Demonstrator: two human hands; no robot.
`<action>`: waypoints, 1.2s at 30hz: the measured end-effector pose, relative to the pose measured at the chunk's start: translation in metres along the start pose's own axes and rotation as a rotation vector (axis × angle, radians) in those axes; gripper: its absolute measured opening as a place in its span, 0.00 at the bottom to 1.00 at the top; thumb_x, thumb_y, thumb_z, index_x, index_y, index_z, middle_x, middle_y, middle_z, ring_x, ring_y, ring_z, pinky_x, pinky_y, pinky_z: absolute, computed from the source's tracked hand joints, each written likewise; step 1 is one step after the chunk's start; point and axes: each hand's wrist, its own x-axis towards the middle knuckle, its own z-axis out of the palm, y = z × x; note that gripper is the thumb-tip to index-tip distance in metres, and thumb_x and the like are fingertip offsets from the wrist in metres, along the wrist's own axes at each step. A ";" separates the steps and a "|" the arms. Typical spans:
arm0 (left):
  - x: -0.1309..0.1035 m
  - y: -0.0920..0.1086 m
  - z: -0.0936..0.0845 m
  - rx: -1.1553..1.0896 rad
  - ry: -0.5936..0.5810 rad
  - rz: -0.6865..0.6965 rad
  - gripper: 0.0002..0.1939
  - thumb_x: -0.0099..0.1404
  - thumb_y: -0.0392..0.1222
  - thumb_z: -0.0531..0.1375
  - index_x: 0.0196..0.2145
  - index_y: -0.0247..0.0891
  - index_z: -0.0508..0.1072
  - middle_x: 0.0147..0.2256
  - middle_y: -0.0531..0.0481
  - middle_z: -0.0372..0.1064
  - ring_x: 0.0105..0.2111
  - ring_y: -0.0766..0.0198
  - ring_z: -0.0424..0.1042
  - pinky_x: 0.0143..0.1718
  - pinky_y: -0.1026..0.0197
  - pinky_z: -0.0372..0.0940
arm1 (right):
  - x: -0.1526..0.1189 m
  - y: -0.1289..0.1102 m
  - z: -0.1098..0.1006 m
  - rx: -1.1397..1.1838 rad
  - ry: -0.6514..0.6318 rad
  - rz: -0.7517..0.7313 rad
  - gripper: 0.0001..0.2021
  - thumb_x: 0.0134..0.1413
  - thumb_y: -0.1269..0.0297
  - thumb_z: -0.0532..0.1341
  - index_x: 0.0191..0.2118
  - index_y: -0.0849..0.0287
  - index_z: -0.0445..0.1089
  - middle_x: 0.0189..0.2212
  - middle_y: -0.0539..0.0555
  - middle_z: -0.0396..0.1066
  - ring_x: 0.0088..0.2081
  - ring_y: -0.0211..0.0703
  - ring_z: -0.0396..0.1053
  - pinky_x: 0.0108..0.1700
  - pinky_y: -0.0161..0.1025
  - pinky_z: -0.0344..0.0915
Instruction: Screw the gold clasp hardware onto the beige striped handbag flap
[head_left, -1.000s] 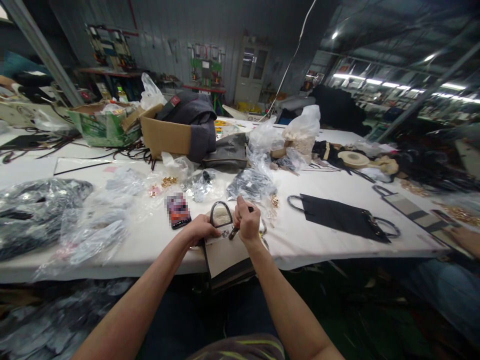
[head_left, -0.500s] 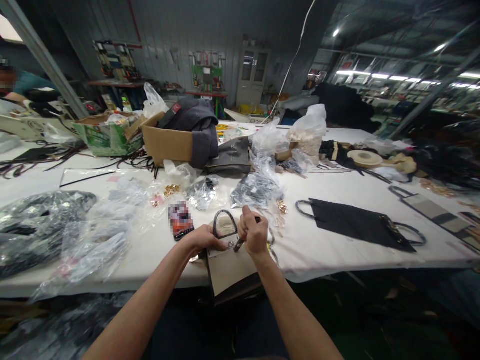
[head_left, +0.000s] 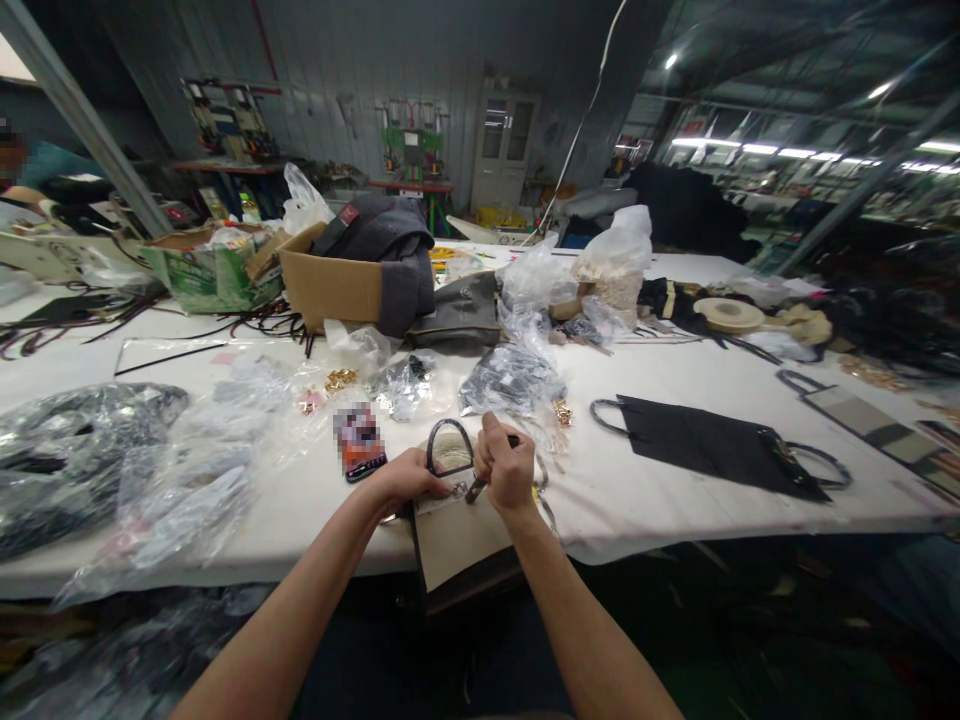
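Bundle in clear plastic [head_left: 75,460], glinting silver and black, well left of the handbag [head_left: 465,550] on a white table [head_left: 615,500]. Closer to the handbag, also on its left, a phone [head_left: 361,445] lying flat with a blurred-out screen. At the handbag's upper left corner, the left hand [head_left: 416,475]: nearly closed, curled over the edge, thumb reaching along the top toward a small silvery fitting [head_left: 458,490]; fingers partly hidden, full extent of the grip impossible to tell.

Next, the handbag, at the near edge of the table and partly hanging over it. Shows a smooth beige front, tilted, with a dark band along the bottom. Carries a dark looped handle [head_left: 450,430], standing up in an arch at the top. Bears the fitting high on the front, between both hands.

At the handbag's upper right, the right hand [head_left: 504,465]: closed in a fist around a slim dark tool [head_left: 474,489]. Points the tool down and leftward, tip just beside the fitting; contact too small to tell.

Well right of the handbag, a flat black panel [head_left: 701,445] with a looped handle at each end. Farther right still, a striped beige-and-black piece [head_left: 874,425].
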 end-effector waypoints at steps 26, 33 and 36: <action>0.000 -0.012 0.000 -0.137 -0.044 0.008 0.18 0.38 0.39 0.75 0.31 0.34 0.82 0.30 0.47 0.79 0.29 0.60 0.72 0.33 0.60 0.66 | -0.011 0.007 -0.004 -0.079 -0.016 -0.091 0.32 0.70 0.44 0.72 0.22 0.53 0.58 0.16 0.43 0.51 0.17 0.32 0.48 0.20 0.39 0.42; -0.002 -0.004 0.004 -0.124 0.024 -0.016 0.14 0.35 0.35 0.71 0.26 0.36 0.79 0.27 0.50 0.75 0.28 0.61 0.69 0.32 0.60 0.63 | -0.011 0.008 -0.004 -0.106 -0.024 -0.074 0.33 0.69 0.41 0.72 0.22 0.52 0.56 0.16 0.42 0.49 0.16 0.32 0.47 0.20 0.39 0.41; -0.001 -0.005 0.007 -0.141 0.029 -0.002 0.15 0.35 0.35 0.71 0.27 0.36 0.80 0.28 0.50 0.76 0.29 0.61 0.69 0.33 0.60 0.63 | -0.013 0.006 -0.004 -0.105 -0.048 -0.066 0.34 0.68 0.40 0.72 0.22 0.52 0.56 0.16 0.42 0.48 0.16 0.32 0.46 0.19 0.39 0.41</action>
